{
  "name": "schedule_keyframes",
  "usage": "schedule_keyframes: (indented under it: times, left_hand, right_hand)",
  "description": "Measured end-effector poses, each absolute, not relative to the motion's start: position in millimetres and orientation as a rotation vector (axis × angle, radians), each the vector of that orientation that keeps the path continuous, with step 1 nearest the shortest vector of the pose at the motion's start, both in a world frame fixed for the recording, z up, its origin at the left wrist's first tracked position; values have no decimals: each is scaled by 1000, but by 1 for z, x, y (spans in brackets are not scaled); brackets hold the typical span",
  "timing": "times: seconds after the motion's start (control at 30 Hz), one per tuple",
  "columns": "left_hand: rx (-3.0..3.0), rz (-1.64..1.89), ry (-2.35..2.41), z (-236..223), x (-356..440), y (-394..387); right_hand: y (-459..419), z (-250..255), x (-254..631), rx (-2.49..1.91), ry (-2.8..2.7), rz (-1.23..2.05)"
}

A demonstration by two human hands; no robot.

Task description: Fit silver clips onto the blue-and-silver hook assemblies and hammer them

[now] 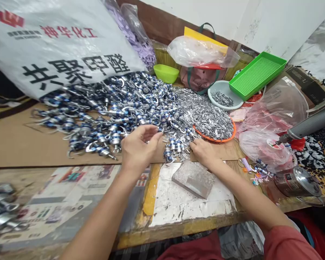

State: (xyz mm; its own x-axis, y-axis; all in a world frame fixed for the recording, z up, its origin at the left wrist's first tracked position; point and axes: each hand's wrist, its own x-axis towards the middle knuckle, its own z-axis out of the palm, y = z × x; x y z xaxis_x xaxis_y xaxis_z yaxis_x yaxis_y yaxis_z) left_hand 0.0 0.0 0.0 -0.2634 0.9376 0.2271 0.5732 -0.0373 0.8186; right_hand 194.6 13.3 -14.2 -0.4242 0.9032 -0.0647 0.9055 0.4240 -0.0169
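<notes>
My left hand [139, 148] hovers at the front of a large heap of blue-and-silver metal fittings [119, 112] with curved hooks. Its thumb and fingertips are drawn close together; what they hold, if anything, is too small to make out. My right hand [204, 153] is closed, its fingertips at the lower end of a blue-and-silver hooked fitting [190, 133]. Between the hands, several fittings [173, 145] stand side by side among loose small flat metal tabs [182, 153]. A grey rectangular block [193, 179] lies on white paper just below my right hand.
An orange-rimmed tray [233, 131] holds heaped metal tabs. Behind it are a pale bowl [212, 97] of metal pieces, a green perforated basket [257, 76] and a lime bowl [166, 73]. At right sit a lidded metal mug [289, 182] and a grey-handled tool [314, 121].
</notes>
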Motion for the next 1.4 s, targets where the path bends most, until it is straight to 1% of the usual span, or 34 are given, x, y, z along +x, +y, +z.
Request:
schedule_keyframes:
  times: [0.2,0.37,0.47,0.57,0.63,0.73,0.77,0.83,0.93,1.0,1.07,1.27,1.4]
  left_hand:
    - [1814,828,1833,-3,19,-28]
    - [1824,762,1898,-17,20,-22]
    - [1792,830,1913,-17,7,-19]
    - [1755,989,1876,-8,1,-31]
    - [1778,1124,1707,-1,4,-47]
    - [1940,1277,1201,2,17,-72]
    - [1952,1285,1107,0,22,-79]
    - [1871,1293,1069,-6,29,-88]
    - [1677,1342,1122,-18,36,-96]
    - [1627,1375,1144,-24,37,-99]
    - [1635,1394,1140,-27,39,-101]
    - [1640,1480,1128,-34,43,-103]
    - [1692,1489,1102,-32,41,-100]
  right_hand:
    - [17,-11,199,1698,2744,-167]
    - [2,-9,206,1809,2969,-362]
    - [-14,-5,204,1881,3083,-497]
    - [-32,6,200,2015,3302,-690]
    - [-44,16,198,2035,3523,-787]
    - [-62,26,196,1865,3711,-748]
    - [-67,27,196,1816,3696,-791]
    - [-75,24,195,1824,3552,-1010]
    - [-83,16,194,2009,3274,-1341]
    - [-85,13,193,2075,3195,-1436]
    - [-87,15,193,2046,3202,-1450]
    - [-93,22,192,1936,3204,-1352]
    - [-94,25,193,1883,3139,-1368]
